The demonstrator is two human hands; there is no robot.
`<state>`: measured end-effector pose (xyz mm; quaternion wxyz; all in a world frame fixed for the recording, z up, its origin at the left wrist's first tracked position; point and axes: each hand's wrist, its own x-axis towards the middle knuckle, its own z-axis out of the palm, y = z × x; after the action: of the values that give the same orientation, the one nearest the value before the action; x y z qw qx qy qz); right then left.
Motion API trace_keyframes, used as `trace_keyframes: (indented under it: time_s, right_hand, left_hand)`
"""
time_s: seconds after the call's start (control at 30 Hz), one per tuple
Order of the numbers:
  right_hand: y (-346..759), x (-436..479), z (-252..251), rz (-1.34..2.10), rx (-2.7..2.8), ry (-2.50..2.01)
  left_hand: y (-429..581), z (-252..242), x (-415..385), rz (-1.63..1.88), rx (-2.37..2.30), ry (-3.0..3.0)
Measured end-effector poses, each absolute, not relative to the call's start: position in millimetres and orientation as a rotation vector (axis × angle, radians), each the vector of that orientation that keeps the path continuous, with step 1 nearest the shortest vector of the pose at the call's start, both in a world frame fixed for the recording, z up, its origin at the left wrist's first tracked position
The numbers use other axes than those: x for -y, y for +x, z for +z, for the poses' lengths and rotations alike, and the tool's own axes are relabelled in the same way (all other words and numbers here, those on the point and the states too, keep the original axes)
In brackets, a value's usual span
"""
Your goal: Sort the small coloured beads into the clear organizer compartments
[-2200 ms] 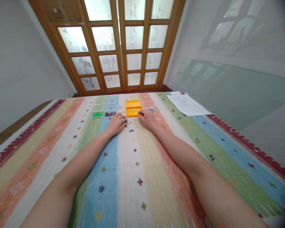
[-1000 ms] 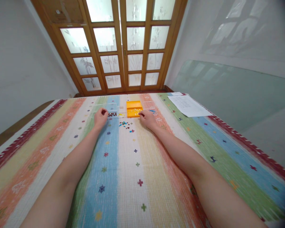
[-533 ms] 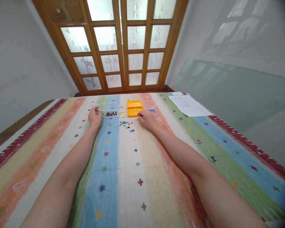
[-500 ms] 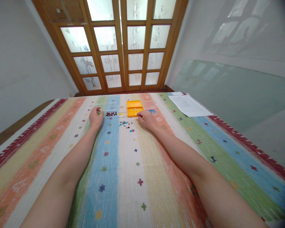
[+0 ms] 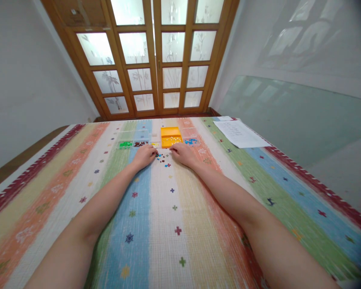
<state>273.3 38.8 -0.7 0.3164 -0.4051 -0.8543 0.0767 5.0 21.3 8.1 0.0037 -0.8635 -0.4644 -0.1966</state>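
Observation:
My left hand [image 5: 145, 156] is at the left edge of a small pile of loose mixed pieces [image 5: 160, 156], brown and blue among them. Its fingers are drawn together at the pile; whether they hold a piece is too small to see. Just right of the pile, in front of an open orange box [image 5: 171, 131], is my right hand [image 5: 183, 154]. Thumb and fingers are pinched there, with a tiny dark spot at the tips that I cannot make out. Small white pieces [image 5: 174, 139] lie in the orange box.
Clear boxes stand in a row beside the orange one, with green pieces [image 5: 125, 144], dark brown pieces [image 5: 141, 143], a few yellow pieces [image 5: 155, 144] and blue pieces [image 5: 191, 141]. A printed sheet [image 5: 240, 134] lies at the far right on the striped tablecloth [image 5: 165, 224].
My left hand has moved right, from the box of green pieces to the loose pile, uncovering that box. My right hand has shifted slightly left and nearer, away from the orange box.

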Motion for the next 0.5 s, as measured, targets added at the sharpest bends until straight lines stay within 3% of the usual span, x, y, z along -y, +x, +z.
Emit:
trace_keyframes:
  time_s: [0.5]
  right_hand:
    - [272.2, -38.8, -0.6, 0.237, 2.254, -1.078]
  left_hand:
    - [9.8, 4.9, -23.5, -0.761, 1.623, -2.771]
